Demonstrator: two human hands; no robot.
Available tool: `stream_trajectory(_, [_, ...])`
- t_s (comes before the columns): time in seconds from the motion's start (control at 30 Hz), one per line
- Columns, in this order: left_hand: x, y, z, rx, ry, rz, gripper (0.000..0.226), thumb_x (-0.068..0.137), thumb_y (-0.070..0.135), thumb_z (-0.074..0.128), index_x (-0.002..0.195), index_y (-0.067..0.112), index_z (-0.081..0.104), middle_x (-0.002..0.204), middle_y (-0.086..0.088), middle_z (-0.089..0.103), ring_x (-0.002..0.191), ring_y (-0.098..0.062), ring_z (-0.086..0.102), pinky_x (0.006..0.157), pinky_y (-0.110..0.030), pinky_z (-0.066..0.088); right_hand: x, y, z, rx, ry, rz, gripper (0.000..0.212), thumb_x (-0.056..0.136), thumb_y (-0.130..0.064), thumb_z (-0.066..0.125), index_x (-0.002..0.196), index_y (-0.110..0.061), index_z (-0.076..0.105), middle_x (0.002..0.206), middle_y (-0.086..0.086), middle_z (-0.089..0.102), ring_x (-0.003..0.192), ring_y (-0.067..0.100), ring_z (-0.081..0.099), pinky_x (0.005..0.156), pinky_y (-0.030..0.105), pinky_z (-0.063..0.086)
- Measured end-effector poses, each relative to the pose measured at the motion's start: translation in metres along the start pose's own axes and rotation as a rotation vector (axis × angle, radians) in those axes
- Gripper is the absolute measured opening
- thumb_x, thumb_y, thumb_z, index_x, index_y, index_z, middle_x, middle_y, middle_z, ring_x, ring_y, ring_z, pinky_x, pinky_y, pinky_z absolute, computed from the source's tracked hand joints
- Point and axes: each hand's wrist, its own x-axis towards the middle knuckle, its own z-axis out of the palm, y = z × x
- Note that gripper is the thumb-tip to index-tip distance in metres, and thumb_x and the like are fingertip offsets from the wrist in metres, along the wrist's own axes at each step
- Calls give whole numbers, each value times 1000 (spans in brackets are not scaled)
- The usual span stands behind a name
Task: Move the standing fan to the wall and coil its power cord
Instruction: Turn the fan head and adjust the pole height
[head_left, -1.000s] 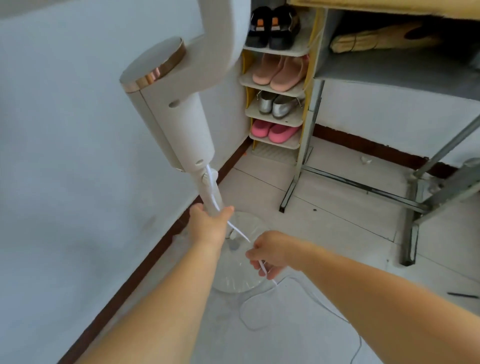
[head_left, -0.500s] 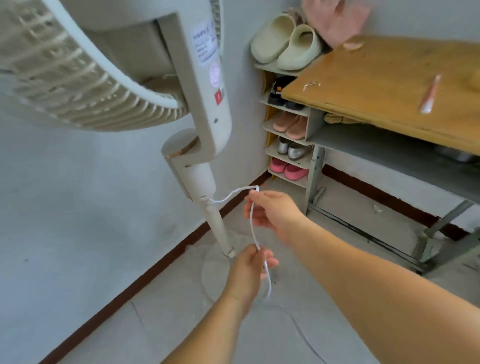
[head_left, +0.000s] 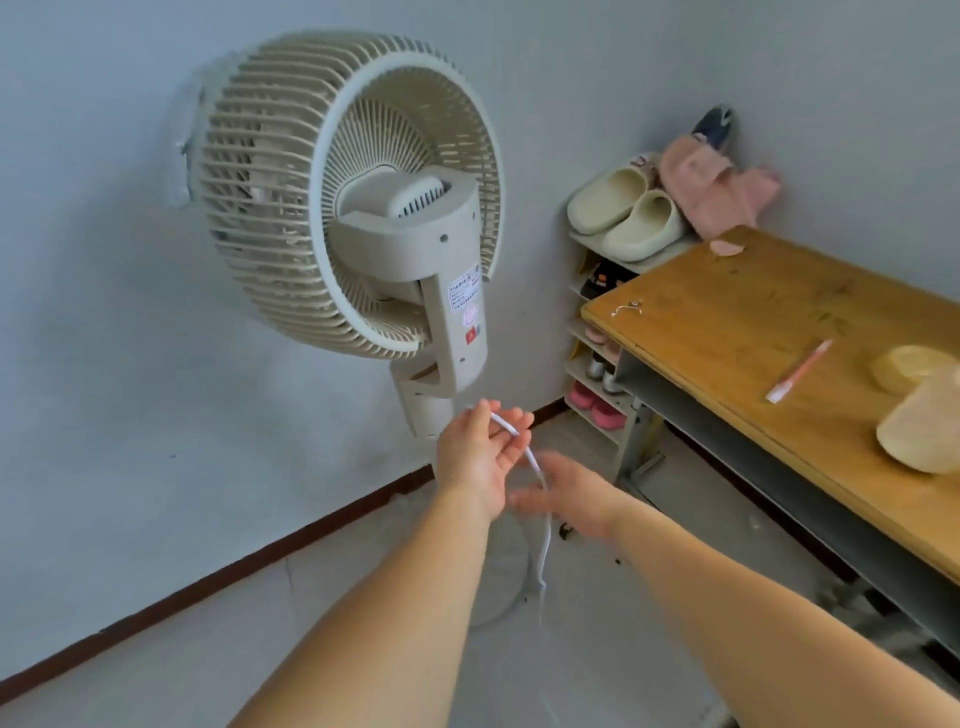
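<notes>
Fan position: the standing fan (head_left: 353, 192) stands close to the grey wall (head_left: 93, 364), its cream grille turned toward the wall and its motor housing and labelled neck facing the room. Its round base (head_left: 506, 582) rests on the pale floor (head_left: 363, 597), partly hidden behind the person's forearms.

Cord position: the white power cord (head_left: 535, 467) leaves the area just below the neck, crosses the left hand (head_left: 480, 457), then drops in a slack line in front of the right hand (head_left: 566, 499) toward the base. Its far end is not visible.

Hand state:
- Left hand: raised just beside the lower neck of the fan, palm turned up and to the right, fingers loosely curled. The cord lies across the fingers; a firm pinch cannot be confirmed.
- Right hand: lower and to the right, blurred, fingers spread and extended toward the hanging cord. Contact with the cord cannot be determined.

Surroundings: a shoe rack (head_left: 597, 332) stands in the corner, with cream slippers (head_left: 623, 208) on its top shelf and pink cloth (head_left: 711, 187) just beside them. A wooden counter (head_left: 737, 322) runs along the right wall, carrying an orange pen (head_left: 800, 370) and pale rounded objects (head_left: 919, 415) at the frame edge.
</notes>
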Motion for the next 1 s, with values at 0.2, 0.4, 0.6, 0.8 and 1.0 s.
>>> stream_trajectory(0.2, [-13, 45, 18, -211, 47, -74, 15, 97, 12, 47, 97, -1, 54, 85, -10, 66, 74, -19, 67, 53, -23, 57, 10, -35, -33, -368, 362, 330, 28, 95, -30, 41, 84, -12, 59, 68, 2, 54, 58, 15, 53, 50, 25, 44])
stream_trajectory(0.4, [-14, 63, 17, -142, 5, -368, 18, 93, 3, 51, 77, -5, 56, 49, -13, 68, 69, -25, 64, 43, -28, 58, 14, -111, -59, 34, 686, -5, 24, 94, -16, 37, 108, -12, 57, 91, 12, 61, 82, 29, 62, 65, 39, 54])
stream_trajectory(0.6, [6, 75, 19, -24, -43, -504, 13, 91, 8, 57, 84, -3, 58, 76, -12, 65, 68, -24, 64, 43, -28, 57, 26, -144, -54, 84, 806, -252, 25, 96, -31, 36, 115, -26, 52, 93, 0, 59, 78, 24, 56, 56, 30, 44])
stream_trajectory(0.8, [28, 71, 27, 135, 3, -468, 16, 93, 19, 56, 92, 3, 55, 79, -14, 65, 69, -25, 65, 51, -32, 58, 56, -136, -79, -12, 784, -246, 31, 92, -10, 39, 115, -26, 52, 110, 1, 60, 80, 22, 57, 75, 46, 57])
stream_trajectory(1.0, [41, 54, 21, 380, 133, -406, 28, 96, 23, 49, 113, 2, 56, 86, -10, 67, 86, -23, 66, 65, -34, 56, 103, -120, -113, -237, 528, -12, 41, 93, -5, 38, 132, -14, 43, 125, 15, 55, 109, 30, 55, 81, 29, 40])
